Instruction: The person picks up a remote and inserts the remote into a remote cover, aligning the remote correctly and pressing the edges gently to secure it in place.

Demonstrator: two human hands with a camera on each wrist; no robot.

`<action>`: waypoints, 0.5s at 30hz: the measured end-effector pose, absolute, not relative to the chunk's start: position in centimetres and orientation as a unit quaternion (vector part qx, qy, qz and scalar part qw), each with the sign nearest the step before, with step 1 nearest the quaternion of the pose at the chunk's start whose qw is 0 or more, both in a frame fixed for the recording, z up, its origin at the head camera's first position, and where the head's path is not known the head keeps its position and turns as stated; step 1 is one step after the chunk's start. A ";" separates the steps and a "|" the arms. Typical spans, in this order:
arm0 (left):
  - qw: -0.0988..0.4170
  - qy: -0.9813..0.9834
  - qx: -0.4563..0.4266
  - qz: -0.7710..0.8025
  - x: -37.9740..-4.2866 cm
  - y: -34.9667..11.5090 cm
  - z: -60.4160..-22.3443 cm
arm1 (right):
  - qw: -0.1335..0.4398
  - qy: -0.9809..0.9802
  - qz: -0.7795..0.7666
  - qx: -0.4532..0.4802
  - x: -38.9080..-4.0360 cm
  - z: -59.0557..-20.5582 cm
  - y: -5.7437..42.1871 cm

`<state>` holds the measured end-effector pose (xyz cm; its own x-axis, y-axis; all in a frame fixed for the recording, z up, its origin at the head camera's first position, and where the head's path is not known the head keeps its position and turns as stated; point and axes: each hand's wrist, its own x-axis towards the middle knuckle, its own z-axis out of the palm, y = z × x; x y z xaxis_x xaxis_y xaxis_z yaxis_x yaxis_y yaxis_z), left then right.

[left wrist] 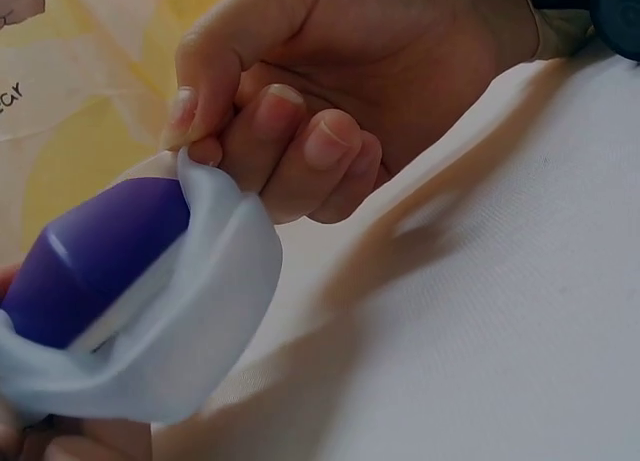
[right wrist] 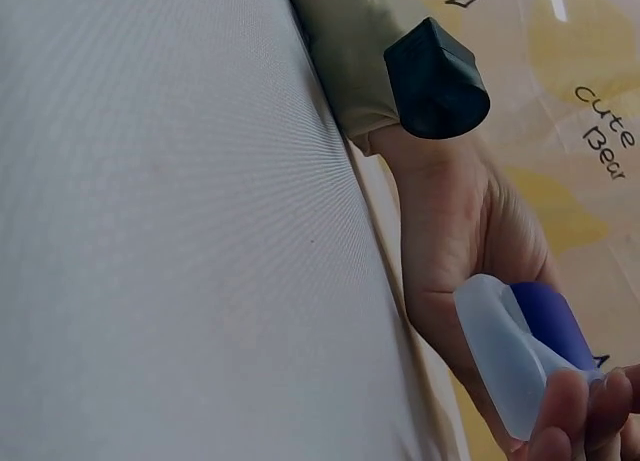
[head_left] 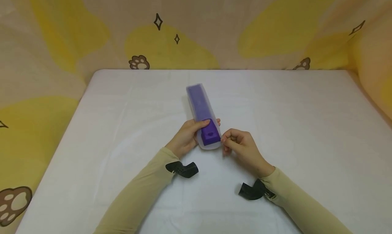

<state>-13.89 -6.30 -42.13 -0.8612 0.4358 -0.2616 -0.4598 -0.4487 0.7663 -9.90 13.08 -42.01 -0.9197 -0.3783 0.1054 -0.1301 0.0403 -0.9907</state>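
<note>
Above the table, a long purple case is tilted away from me, inside a frosted translucent sleeve. Its solid purple near end lies bare, while the far part shows through the frosted material. My left hand grips it from the left, thumb on top and fingers underneath. At the near right corner, my right hand pinches the sleeve's rim between thumb and index finger. The left wrist view shows that rim pulled up to a point beside the purple end, with a gap around the end. Its exact kind is unclear.
A white-covered table spreads under both hands. Behind and beside it hangs a yellow patterned cloth. Each wrist bears a black camera mount, the left one and the right one, both close above the table.
</note>
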 end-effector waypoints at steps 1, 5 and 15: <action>0.262 0.459 -0.012 0.849 -13.9 -6.3 -42.2 | 0.091 0.716 -0.669 -0.178 -9.9 -42.0 13.1; 0.255 0.481 0.005 0.839 -13.9 -6.2 -42.2 | 0.085 0.720 -0.664 -0.183 -9.9 -42.1 13.1; 0.246 0.509 0.040 0.824 -14.0 -6.3 -42.3 | 0.081 0.728 -0.657 -0.178 -9.9 -42.2 13.1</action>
